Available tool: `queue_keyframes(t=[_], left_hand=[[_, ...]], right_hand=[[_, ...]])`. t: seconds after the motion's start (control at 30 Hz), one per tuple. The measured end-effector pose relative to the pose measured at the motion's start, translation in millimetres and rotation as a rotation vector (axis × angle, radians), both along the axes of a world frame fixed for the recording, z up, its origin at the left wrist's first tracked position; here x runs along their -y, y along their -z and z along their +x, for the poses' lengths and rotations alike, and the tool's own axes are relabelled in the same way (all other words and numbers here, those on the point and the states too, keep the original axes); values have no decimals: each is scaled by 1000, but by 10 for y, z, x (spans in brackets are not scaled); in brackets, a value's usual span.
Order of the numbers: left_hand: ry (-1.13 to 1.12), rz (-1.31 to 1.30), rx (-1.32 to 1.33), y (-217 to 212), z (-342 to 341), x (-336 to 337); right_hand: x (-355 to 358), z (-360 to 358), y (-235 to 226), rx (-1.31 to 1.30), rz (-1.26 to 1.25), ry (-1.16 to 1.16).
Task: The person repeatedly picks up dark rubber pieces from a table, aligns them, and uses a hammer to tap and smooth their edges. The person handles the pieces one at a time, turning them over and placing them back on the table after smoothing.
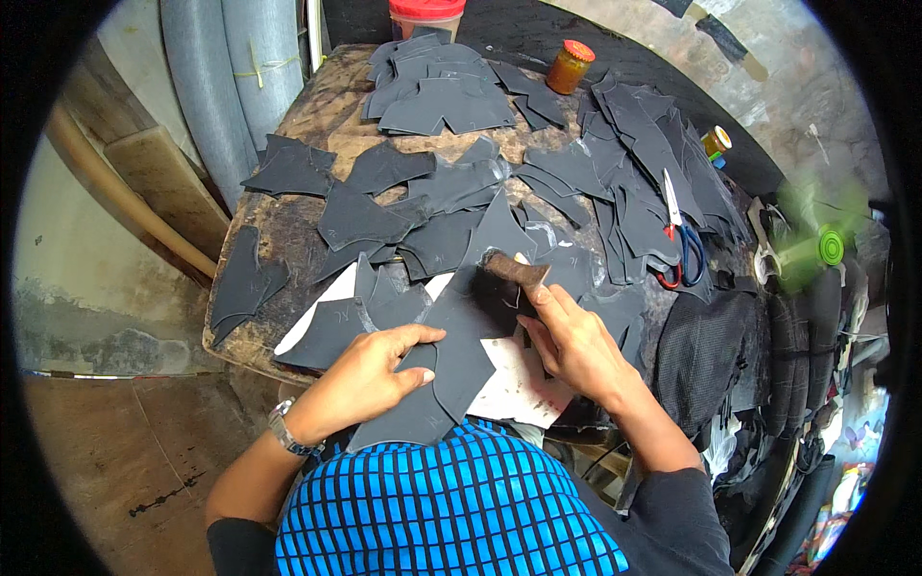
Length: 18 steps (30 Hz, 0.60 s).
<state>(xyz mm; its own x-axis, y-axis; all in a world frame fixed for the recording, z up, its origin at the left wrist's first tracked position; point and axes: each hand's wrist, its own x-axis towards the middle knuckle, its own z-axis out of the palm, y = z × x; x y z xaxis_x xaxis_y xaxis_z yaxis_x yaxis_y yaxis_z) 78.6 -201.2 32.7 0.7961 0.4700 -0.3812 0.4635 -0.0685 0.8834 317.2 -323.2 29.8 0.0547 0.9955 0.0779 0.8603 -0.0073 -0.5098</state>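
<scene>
Black cut piece (451,355) lies at the near edge of the surface (288,230), pinned flat by the left hand (379,370), while the right hand (567,336) grips a brush (514,271); judged best practice: press firmly, stroke outward evenly.

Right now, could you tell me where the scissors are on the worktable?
In the head view, the scissors lie on dark cut pieces at the table's right side, beyond the right hand.
</scene>
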Motion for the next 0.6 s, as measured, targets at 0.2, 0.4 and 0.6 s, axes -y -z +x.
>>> queue_keyframes(t=[0.2,0.4,0.6], left_hand=[[-22,127,14,15,103,34],[42,408,192,112,133,50],[-21,455,191,192,195,165]], right_hand=[[-67,-110,63,-24,31,-69],[63,-37,-186,-131,307,-70],[191,-114,-175,-170,210,-156]])
